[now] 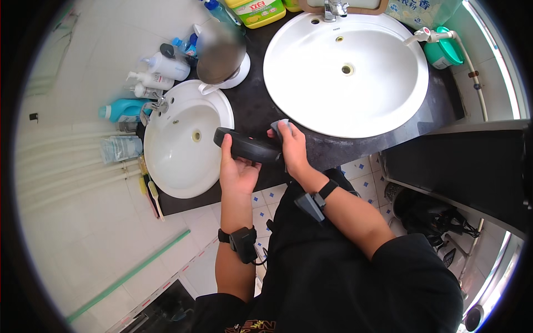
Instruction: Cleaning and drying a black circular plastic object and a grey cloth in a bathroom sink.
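My left hand [237, 175] grips a long, rounded black object [250, 147] from below, thumb on its near-left end and fingers under it. I cannot make out exactly what kind of object it is. It is held above the dark counter, with its left end over the rim of the small white basin [215, 175]. At its right end is my right hand [294, 149], closed around a small grey cloth [278, 125]. Part of the cloth is hidden by the fingers, and I cannot tell whether it touches the black object.
A large white basin [311, 105] is set into the dark counter [252, 100]. Between the basins at the back stands a white pot [237, 76]. Several bottles [168, 66] line the left wall. A green container [442, 53] sits at the right corner, beside a tap pipe [469, 55].
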Demonstrator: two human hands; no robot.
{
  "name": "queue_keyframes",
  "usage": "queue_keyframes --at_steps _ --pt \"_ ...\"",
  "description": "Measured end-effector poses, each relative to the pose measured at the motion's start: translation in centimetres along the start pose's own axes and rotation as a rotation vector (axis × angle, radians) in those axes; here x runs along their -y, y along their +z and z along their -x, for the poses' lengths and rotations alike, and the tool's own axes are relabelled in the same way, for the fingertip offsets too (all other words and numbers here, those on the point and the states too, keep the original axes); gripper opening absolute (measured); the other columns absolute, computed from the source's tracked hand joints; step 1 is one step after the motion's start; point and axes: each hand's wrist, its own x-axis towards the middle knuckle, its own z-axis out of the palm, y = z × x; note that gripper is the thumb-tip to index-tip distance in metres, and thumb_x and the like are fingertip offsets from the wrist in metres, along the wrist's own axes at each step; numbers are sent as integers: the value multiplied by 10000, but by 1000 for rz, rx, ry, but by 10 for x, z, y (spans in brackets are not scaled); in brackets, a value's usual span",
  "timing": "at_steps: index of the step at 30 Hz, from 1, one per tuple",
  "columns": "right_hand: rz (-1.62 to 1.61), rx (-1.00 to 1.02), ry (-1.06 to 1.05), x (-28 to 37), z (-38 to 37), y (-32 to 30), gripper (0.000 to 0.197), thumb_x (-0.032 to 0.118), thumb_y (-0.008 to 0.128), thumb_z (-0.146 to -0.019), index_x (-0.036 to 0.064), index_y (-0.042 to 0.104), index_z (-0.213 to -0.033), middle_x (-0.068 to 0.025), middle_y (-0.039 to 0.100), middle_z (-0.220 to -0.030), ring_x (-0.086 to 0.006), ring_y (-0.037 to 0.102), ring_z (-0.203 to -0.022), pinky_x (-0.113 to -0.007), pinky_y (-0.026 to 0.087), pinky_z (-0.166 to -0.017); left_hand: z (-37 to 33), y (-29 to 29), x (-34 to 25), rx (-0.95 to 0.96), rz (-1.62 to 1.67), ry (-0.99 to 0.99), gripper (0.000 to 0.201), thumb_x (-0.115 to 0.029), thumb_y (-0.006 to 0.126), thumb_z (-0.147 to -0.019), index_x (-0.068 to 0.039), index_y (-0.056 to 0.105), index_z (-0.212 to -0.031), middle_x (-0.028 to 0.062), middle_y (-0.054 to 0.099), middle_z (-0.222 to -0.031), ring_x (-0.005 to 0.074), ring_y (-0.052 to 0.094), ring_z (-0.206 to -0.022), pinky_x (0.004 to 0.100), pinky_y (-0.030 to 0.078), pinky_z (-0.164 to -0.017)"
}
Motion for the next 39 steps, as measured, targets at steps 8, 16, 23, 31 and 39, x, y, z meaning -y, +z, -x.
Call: queue_keyframes --at_steps 8,16,23,31,39 --pt "511 424 -450 8 34 42 367 239 541 -965 28 565 -1264 -217 534 -1346 -339 444 -1330 -369 374 -1060 -15 -21 -8 283 -12 139 572 -515 488 -926 -60 506 -1272 119 559 -1235 256 549 -1157 419 441 -1003" --pt "505 338 -170 -10 -14 38 387 183 541 -965 34 509 -1321 -169 596 -1288 -322 619 -1110 -354 448 -967 -20 -20 -21 311 -95 52 520 -446 536 -935 -36 525 -1254 115 600 -1169 213 594 -1039 350 480 -923" --pt "153 86 -2 29 -64 -2 335 33 506 -941 -6 507 -1274 -95 606 -1053 -168 631 -808 -306 544 -680 -17 -13 -24 255 -256 77 442 -373 545 -956 -30 556 -1234 109 647 -1122 217 639 -941 364 530 -845" --pt "249 -216 -264 205 -234 -94 514 41 508 -900 95 423 -1404 -101 613 -936 -158 575 -685 -316 531 -584 -22 -3 -31 88 -242 70 527 -361 606 -917 2 521 -1289 149 604 -1228 256 604 -1091 385 485 -952" --pt "171 41 -145 236 -284 -99 336 76 545 -910 106 597 -1240 -55 623 -948 -138 590 -741 -324 558 -608 -15 11 -30 -78 -184 112 582 -393 611 -906 -2 491 -1320 169 586 -1250 293 597 -1099 406 493 -947"
